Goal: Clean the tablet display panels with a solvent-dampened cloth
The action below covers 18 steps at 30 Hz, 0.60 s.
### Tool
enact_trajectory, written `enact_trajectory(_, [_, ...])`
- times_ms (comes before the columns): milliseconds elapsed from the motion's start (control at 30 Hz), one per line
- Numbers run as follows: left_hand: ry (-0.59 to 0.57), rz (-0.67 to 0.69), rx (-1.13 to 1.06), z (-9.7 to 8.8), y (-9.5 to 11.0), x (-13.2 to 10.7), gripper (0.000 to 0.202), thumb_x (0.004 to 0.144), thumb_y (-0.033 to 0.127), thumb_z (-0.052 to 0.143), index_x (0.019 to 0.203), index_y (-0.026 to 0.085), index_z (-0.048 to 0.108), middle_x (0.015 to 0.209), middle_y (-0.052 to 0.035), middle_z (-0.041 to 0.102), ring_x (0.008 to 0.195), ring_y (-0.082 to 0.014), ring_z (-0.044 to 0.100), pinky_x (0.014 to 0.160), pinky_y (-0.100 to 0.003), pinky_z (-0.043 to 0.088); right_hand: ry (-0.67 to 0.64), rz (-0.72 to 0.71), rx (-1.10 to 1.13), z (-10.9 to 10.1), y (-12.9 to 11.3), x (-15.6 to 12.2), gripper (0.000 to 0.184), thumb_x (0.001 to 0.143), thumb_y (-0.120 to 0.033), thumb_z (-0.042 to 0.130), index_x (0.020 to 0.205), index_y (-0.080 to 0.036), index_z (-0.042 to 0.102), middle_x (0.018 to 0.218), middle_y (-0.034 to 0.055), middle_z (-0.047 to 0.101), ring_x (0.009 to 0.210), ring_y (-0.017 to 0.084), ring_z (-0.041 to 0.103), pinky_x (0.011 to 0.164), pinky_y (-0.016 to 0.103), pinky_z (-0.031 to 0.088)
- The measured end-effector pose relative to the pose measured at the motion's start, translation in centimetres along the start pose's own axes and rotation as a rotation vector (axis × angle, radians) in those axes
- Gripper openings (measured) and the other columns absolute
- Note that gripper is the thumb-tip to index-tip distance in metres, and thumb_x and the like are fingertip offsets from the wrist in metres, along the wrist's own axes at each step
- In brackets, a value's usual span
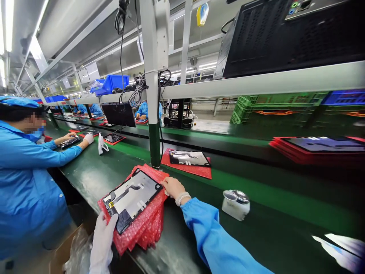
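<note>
An opened tablet back panel (131,198) with grey shielding and a black cable lies on a stack of red bubble-wrap sheets (148,224) at the bench's near edge. My left hand (103,239), in a white glove, grips the panel's near corner with the thumb on top. My right hand (172,187), bare with a bead bracelet, rests at the panel's far right corner, fingers curled down onto the top red sheet. What those fingers pinch is hidden.
A second panel on a red sheet (188,160) lies on the green conveyor behind a grey post (154,114). A white lidded pot (236,204) stands to my right. A co-worker in blue (25,179) works at left. Red trays (319,149) sit far right.
</note>
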<state>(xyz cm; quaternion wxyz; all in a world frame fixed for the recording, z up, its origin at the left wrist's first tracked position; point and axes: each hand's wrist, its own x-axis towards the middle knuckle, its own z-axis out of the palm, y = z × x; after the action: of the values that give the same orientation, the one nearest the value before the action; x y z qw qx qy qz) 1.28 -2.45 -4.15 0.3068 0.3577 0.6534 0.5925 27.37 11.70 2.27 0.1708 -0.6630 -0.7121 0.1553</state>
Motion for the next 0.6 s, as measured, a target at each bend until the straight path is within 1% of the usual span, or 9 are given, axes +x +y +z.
enact_trajectory(100, [-0.057,-0.03,-0.162,0.2,1.1,0.5,0.05,0.067,0.038,0.07,0.111,0.016,0.061,0.109,-0.0087,0.068,0.105,-0.0258,0.061,0.099,-0.04,0.042,0.045,-0.034,0.097,0.0,-1.3,0.0,0.018,0.087,-0.021,0.045,0.088,-0.02,0.063,0.099,0.0071,0.064,0.085,0.02,0.06,0.071,0.028,0.038])
enact_trajectory(133, [-0.073,-0.038,-0.204,0.3,1.4,0.7,0.05,0.066,0.038,0.07,0.111,0.016,0.061,0.109,-0.0086,0.069,0.104,-0.0254,0.062,0.098,-0.039,0.043,0.056,-0.04,0.137,-0.1,-1.7,-0.1,0.018,0.086,-0.018,0.045,0.09,-0.02,0.063,0.101,0.007,0.063,0.086,0.02,0.059,0.073,0.028,0.038])
enact_trajectory(233, [-0.09,-0.068,-0.286,0.0,2.2,0.6,0.052,0.069,0.041,0.067,0.116,0.018,0.059,0.117,-0.0072,0.066,0.103,-0.0252,0.063,0.095,-0.039,0.046,0.045,-0.032,0.295,-1.0,-2.0,-0.4,0.018,0.085,-0.017,0.044,0.083,-0.018,0.062,0.087,0.0057,0.064,0.08,0.018,0.059,0.071,0.027,0.04])
enact_trajectory(333, [-0.076,-0.108,-0.38,-0.5,3.2,-1.0,0.059,0.07,0.042,0.068,0.124,0.023,0.053,0.118,-0.0052,0.065,0.106,-0.0258,0.061,0.095,-0.04,0.047,-0.004,-0.015,0.481,-2.5,-0.8,-2.4,0.024,0.087,-0.025,0.041,0.077,-0.015,0.06,0.074,0.0047,0.062,0.067,0.015,0.057,0.06,0.024,0.042])
enact_trajectory(400, [-0.11,-0.149,-0.447,-0.9,4.3,-2.8,0.063,0.072,0.04,0.067,0.129,0.027,0.047,0.118,-0.0038,0.065,0.11,-0.0256,0.059,0.095,-0.039,0.047,-0.034,-0.009,0.591,-4.0,0.7,-5.2,0.032,0.089,-0.036,0.038,0.083,-0.013,0.061,0.073,0.0049,0.062,0.062,0.014,0.056,0.055,0.023,0.043])
enact_trajectory(500, [-0.294,-0.224,-0.468,-0.9,6.0,-5.6,0.072,0.071,0.039,0.068,0.135,0.027,0.037,0.118,-0.0051,0.064,0.113,-0.0261,0.056,0.094,-0.038,0.048,-0.189,-0.02,0.871,-6.1,3.9,-11.1,0.044,0.083,-0.053,0.048,0.095,-0.013,0.062,0.082,0.0076,0.065,0.07,0.016,0.06,0.063,0.026,0.049])
enact_trajectory(533, [-0.341,-0.194,-0.375,-0.5,6.3,-6.3,0.076,0.07,0.041,0.068,0.136,0.024,0.036,0.117,-0.0071,0.065,0.112,-0.0265,0.057,0.093,-0.037,0.049,-0.251,0.001,0.972,-6.7,5.2,-13.3,0.048,0.078,-0.056,0.055,0.097,-0.013,0.063,0.084,0.0085,0.066,0.073,0.018,0.062,0.067,0.029,0.051])
enact_trajectory(567, [-0.346,-0.128,-0.228,0.0,6.5,-6.9,0.081,0.067,0.045,0.069,0.137,0.021,0.035,0.118,-0.0094,0.064,0.108,-0.0273,0.059,0.093,-0.038,0.049,-0.293,0.047,1.061,-7.0,6.5,-15.5,0.051,0.072,-0.057,0.062,0.098,-0.014,0.065,0.084,0.0093,0.067,0.075,0.02,0.063,0.071,0.031,0.052])
enact_trajectory(600, [-0.313,-0.041,-0.053,0.8,6.4,-7.5,0.086,0.063,0.048,0.07,0.137,0.019,0.035,0.122,-0.0119,0.06,0.101,-0.028,0.062,0.093,-0.04,0.048,-0.297,0.116,1.129,-7.2,7.8,-17.7,0.052,0.068,-0.057,0.067,0.098,-0.014,0.066,0.082,0.0101,0.068,0.076,0.022,0.064,0.073,0.034,0.052])
